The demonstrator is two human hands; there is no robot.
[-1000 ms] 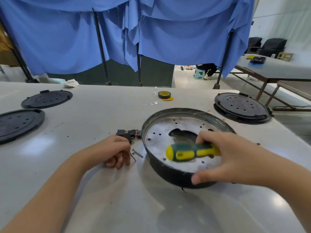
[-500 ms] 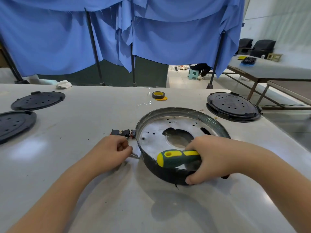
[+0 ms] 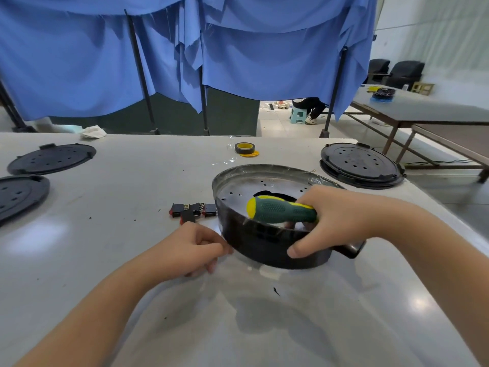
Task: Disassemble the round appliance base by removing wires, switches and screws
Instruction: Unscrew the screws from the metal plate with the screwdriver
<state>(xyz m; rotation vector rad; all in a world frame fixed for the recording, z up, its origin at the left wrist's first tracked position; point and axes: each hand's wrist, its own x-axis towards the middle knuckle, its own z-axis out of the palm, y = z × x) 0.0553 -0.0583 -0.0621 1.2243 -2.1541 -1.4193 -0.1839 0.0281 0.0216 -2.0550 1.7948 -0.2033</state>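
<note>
The round appliance base (image 3: 264,182), a black tub with a perforated metal plate, sits mid-table and is tipped, its near side raised off the surface. My right hand (image 3: 341,218) grips the near rim, thumb on the outer wall, and holds a green and yellow screwdriver (image 3: 280,211) lying across the plate. My left hand (image 3: 190,250) is curled tight beside the base's lower left edge; the screws are not visible and seem to be inside the fist. Removed black and red switches (image 3: 190,210) lie on the table just left of the base.
A roll of black and yellow tape (image 3: 244,148) lies behind the base. A stack of black perforated lids (image 3: 360,162) stands at the right, and two more lids (image 3: 51,158) (image 3: 18,193) lie at the far left. Blue curtains hang behind the white table (image 3: 132,181).
My left hand picked up the screws beside the base and closed round them. My right hand dropped to the near rim with the screwdriver and tipped the base up.
</note>
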